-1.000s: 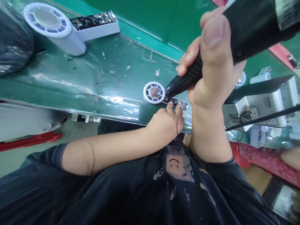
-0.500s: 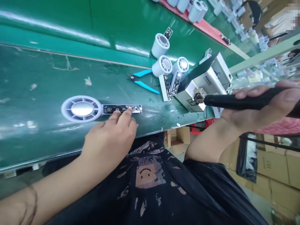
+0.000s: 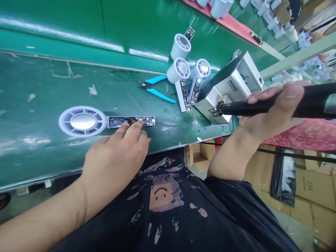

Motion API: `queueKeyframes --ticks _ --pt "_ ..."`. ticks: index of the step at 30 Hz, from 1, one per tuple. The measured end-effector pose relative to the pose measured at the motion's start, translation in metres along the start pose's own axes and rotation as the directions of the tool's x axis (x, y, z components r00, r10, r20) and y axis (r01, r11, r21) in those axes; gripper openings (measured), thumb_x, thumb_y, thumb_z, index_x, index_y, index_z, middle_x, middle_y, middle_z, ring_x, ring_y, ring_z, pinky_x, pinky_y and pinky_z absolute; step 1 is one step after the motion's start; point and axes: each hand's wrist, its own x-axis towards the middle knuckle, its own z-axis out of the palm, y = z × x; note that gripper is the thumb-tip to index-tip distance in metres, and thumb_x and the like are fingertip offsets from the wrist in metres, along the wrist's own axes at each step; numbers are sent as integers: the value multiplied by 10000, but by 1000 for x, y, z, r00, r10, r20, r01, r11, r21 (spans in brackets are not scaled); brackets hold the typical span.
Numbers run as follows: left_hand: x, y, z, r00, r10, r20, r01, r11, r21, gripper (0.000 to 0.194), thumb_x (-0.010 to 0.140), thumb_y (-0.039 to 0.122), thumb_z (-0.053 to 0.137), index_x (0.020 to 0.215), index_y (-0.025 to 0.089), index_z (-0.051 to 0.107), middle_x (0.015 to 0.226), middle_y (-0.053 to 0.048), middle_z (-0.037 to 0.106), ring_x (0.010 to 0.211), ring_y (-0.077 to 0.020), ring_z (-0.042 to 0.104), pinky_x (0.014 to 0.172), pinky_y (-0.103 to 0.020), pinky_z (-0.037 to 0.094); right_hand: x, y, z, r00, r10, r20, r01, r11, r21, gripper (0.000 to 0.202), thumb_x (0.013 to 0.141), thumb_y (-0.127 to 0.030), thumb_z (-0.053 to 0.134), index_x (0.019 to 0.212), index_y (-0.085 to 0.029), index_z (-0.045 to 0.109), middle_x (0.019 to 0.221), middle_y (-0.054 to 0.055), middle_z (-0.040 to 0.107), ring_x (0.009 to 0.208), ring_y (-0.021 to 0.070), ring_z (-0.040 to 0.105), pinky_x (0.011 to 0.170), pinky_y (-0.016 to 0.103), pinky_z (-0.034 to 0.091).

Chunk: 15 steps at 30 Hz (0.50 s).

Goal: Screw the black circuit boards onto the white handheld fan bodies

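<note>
On the green bench lies a white handheld fan with a round slatted head and its handle open, showing a narrow circuit board. My left hand holds it from the near side, fingertips over the board; the thumb is hidden. My right hand is wrapped around a black electric screwdriver. The screwdriver's front end is at the mouth of a silver and black screw feeder; whether a screw is on its tip, I cannot make out.
Blue-handled cutting pliers lie open beyond the board. Several similar fans stand head-up beside the screw feeder. A pink-edged shelf holds more white housings. Cardboard boxes are stacked below right, and a metal rail crosses the right side.
The camera view has shifted slightly, moving the fan a little left. My right hand and the screwdriver have come left, its front end staying at the feeder. My left hand keeps its place on the fan.
</note>
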Motion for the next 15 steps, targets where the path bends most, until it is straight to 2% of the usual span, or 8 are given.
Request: queueKeyframes --ticks 4,7,8,10,11,13,14,15 --pt "1 -1 -2 998 -16 66 17 1000 -15 396 1043 220 346 960 64 700 1244 -221 712 1046 -369 732 584 -378 521 7 10 5 997 -5 80 5 1000 -9 211 772 -327 688 777 -206 515 515 -101 487 386 57 447 365 210 382" --pt "-1 -1 -2 998 -6 57 7 1000 -3 355 1021 178 383 986 49 711 1241 -228 710 1051 -367 728 582 -373 520 19 9 -3 971 129 202 -153 982 107 256 737 -344 755 762 -227 529 500 -100 466 369 57 442 335 193 366" --pt "-2 -1 -1 999 -1 40 1 1000 5 332 1007 163 404 989 49 715 1245 -224 709 1051 -364 727 580 -368 519 22 4 -6 943 189 275 -238 959 157 291 720 -396 784 758 -235 545 505 -96 464 372 65 455 339 203 391" --pt "-2 1 0 1000 10 14 -10 1000 16 288 980 144 448 989 61 724 1267 -203 706 1062 -354 724 584 -355 521 23 -14 -7 857 289 426 -408 886 220 340 702 -526 799 795 -258 612 551 -83 481 417 88 500 410 259 506" --pt "-2 3 1 1000 1 5 -1 1000 22 268 967 140 471 988 74 730 1273 -185 708 1063 -348 724 586 -347 523 21 -25 -5 807 325 493 -482 845 231 321 708 -526 802 839 -276 648 589 -77 501 464 98 534 502 299 580" --pt "0 7 2 999 -41 0 40 999 35 248 946 124 498 982 92 742 1274 -160 712 1052 -343 728 577 -335 519 11 -46 10 678 406 613 -634 744 209 141 852 -404 718 912 -280 685 668 -56 525 576 86 587 686 312 637" --pt "1 9 3 998 -63 10 63 997 39 252 940 111 499 987 92 746 1279 -161 708 1050 -347 728 569 -331 515 4 -54 22 630 406 662 -651 741 165 87 907 -369 652 915 -288 681 683 -50 524 601 85 593 712 317 632" --pt "3 11 3 996 -83 30 82 996 42 263 934 91 492 997 89 748 1285 -168 703 1057 -355 726 558 -326 510 -5 -59 36 621 370 691 -606 786 124 125 954 -382 581 919 -301 670 681 -49 508 597 82 582 701 315 620"
